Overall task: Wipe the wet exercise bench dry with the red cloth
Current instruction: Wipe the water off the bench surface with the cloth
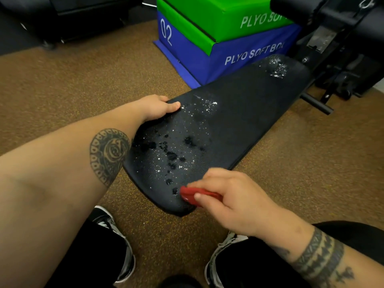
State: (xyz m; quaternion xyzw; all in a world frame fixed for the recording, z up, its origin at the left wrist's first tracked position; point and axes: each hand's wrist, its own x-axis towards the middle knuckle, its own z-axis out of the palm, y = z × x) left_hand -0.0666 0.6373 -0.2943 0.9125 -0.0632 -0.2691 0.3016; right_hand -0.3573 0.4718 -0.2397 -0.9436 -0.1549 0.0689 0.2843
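- Gripping the left edge of the black padded surface (249,113), the left hand (158,109) sits at centre left of the frame, with the thumb on top and the fingers curled over the rim.
- Left forearm (62,173): reaches in from the lower left and bears a round dark tattoo.
- Floor (62,90): brown and speckled. Two black-and-white shoes (112,225) stand on it along the lower edge, beneath black trousers.
- Surface: runs from lower centre up to the upper right, narrow end nearest the camera.
- Water droplets (176,154): scattered over the near half of the surface. A second wet patch (276,67) glistens at the far end.
- Red cloth (199,194): bunched small, touching the near end of the surface at lower centre, just beside a dark droplet.
- Right hand (228,200): lower right of centre, with thumb and fingers pinching the cloth. A banded tattoo circles the forearm behind it.
- Green box (218,15): stacked on a blue box (228,59) at upper centre, both lettered "PLYO SOFT". The blue one stands just beyond the surface.
- Black metal frame (332,38): upper right, behind the far end of the surface.
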